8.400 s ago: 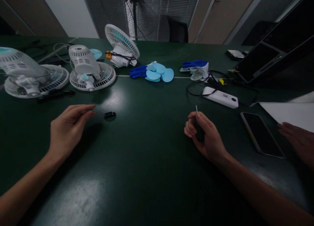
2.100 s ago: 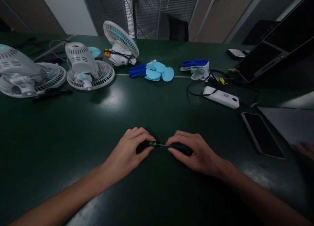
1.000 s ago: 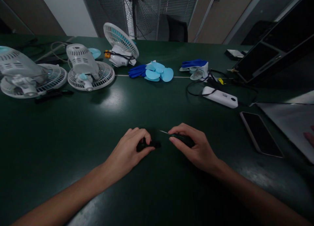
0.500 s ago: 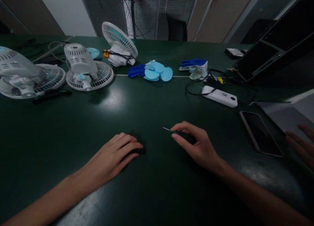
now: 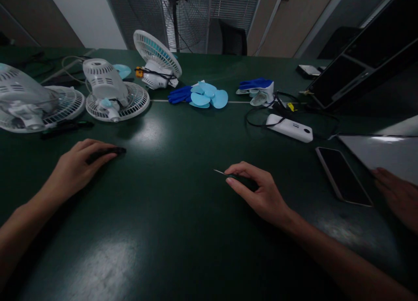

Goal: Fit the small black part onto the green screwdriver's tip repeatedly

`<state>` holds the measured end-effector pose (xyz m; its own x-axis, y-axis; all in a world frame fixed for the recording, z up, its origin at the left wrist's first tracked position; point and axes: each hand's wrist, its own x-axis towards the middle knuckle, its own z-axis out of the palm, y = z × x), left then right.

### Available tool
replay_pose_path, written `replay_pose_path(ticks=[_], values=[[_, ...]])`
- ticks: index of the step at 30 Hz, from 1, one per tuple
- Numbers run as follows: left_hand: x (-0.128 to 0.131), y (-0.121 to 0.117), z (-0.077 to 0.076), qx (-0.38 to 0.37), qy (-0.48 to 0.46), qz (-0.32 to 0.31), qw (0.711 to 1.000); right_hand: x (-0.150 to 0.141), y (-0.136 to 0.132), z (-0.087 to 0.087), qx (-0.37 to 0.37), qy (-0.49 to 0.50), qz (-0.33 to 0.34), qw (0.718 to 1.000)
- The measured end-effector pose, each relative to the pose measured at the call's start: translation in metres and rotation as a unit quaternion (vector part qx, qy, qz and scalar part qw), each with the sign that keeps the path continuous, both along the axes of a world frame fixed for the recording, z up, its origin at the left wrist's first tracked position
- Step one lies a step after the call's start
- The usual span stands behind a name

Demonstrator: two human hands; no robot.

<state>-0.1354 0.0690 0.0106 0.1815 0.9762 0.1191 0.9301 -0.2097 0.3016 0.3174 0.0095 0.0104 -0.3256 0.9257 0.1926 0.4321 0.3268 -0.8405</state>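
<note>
My left hand (image 5: 80, 166) is closed around a small black elongated object (image 5: 119, 150), its end poking out past the fingertips; its kind is hidden by the fingers. It is low over the green table, in front of the white fans. My right hand (image 5: 257, 188) grips a screwdriver (image 5: 246, 182) by its dark handle, the thin metal shaft pointing left. Left of centre, a white fan head (image 5: 106, 83) rests on its round grille (image 5: 140, 96), and another fan head (image 5: 29, 88) lies at the far left, with a black object (image 5: 67, 128) in front.
Farther back are a tilted fan (image 5: 156, 57), a light blue fan blade (image 5: 209, 95) and blue-and-white gloves (image 5: 257, 85). On the right are a white power bank-like device (image 5: 290, 128) with a cable, a phone (image 5: 342, 175) and another person's hand (image 5: 396, 192) by a laptop-like panel (image 5: 392, 155).
My left hand has moved left and away from me, carrying the black object towards the fans. My right hand stays nearly still with the screwdriver. The other person's hand and panel have shifted.
</note>
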Motion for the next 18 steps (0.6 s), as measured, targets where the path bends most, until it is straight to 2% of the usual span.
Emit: replay_pose_path(ticks=[7, 11, 16, 18], values=[[-0.024, -0.009, 0.002, -0.030, 0.033, 0.090, 0.995, 0.005, 0.003, 0.000, 0.004, -0.003, -0.006, 1.000], [-0.042, -0.017, 0.001, -0.025, 0.026, 0.104, 0.994, 0.012, 0.006, -0.002, 0.009, -0.006, -0.029, 1.000], [-0.036, -0.018, 0.004, -0.023, 0.067, 0.101, 0.992, 0.016, 0.007, -0.006, 0.005, 0.004, -0.036, 0.999], [-0.030, -0.018, 0.005, -0.017, 0.071, 0.136, 0.988, 0.015, 0.007, -0.006, 0.008, -0.003, -0.036, 0.999]])
